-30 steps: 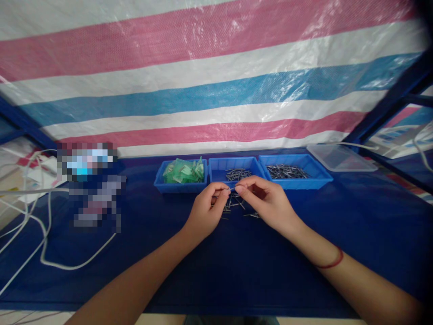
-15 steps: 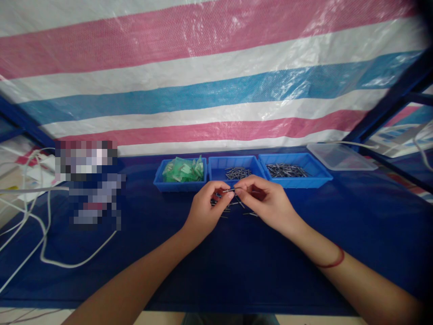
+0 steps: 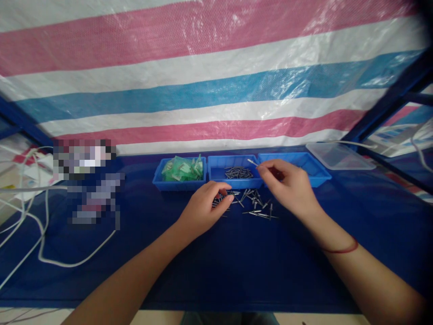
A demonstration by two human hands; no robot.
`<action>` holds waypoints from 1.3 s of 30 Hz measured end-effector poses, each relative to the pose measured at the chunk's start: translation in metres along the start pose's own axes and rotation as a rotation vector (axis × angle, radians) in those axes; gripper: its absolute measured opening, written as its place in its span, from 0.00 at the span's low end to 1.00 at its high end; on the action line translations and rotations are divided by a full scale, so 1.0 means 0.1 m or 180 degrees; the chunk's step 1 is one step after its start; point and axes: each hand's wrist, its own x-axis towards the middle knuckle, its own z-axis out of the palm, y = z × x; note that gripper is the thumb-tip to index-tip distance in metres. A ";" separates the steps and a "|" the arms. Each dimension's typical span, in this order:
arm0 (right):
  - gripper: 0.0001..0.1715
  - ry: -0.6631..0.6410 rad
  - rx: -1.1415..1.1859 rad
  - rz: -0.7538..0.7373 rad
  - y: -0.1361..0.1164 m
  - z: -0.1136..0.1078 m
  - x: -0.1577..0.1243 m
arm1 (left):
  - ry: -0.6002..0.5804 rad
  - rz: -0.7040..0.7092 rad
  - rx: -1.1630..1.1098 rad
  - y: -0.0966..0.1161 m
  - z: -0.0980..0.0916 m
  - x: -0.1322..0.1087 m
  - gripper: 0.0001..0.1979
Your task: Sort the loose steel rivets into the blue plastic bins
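Observation:
My right hand [image 3: 287, 183], fingers pinched, holds a slim metal piece that looks like a blind rivet [image 3: 252, 162] above the gap between the middle and right bins. My left hand [image 3: 206, 205] rests low over the table, thumb and fingertips apart. Some rivets show in the curve of its fingers, and I cannot tell whether they touch the hand. Loose rivets [image 3: 255, 198] lie scattered on the table between both hands. Behind them, the middle blue bin [image 3: 233, 184] contains a small heap of rivets [image 3: 238, 172]. The right blue bin [image 3: 318, 179] is partly hidden by my right hand.
The left blue bin [image 3: 179, 185] holds green plastic packets [image 3: 182, 169]. A clear plastic lid [image 3: 340, 156] lies at the back right. White cables [image 3: 43, 243] and blurred-out items spread over the left side. A striped sheet [image 3: 203, 104] hangs behind the blue table [image 3: 237, 266].
My hands have come apart. The right hand has moved up and to the right with a rivet, uncovering more rivets on the table. The left hand has stayed nearly in place, its fingertips now parted.

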 end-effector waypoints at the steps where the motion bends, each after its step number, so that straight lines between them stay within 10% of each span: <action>1: 0.11 0.0178 -0.0255 0.0102 0.06 -0.06 0.04 | -0.0151 0.0115 0.0188 -0.01 -0.03 0.01 0.09; 7: 0.12 0.0580 -0.1511 0.0404 0.35 -0.27 0.18 | -0.0648 0.0308 0.1124 -0.02 -0.13 0.02 0.07; 14: 0.12 0.0378 -0.1311 -0.0003 0.20 -0.17 0.12 | -0.0789 0.0283 0.1560 -0.02 -0.05 -0.02 0.11; 29: 0.08 -0.2039 -0.0926 -0.1185 -0.10 0.22 -0.17 | -0.0727 0.0163 0.1801 -0.04 0.06 -0.02 0.08; 39: 0.07 -0.1418 0.0410 -0.0347 -0.13 0.24 -0.15 | -0.0150 -0.0114 0.0649 -0.01 -0.05 0.03 0.11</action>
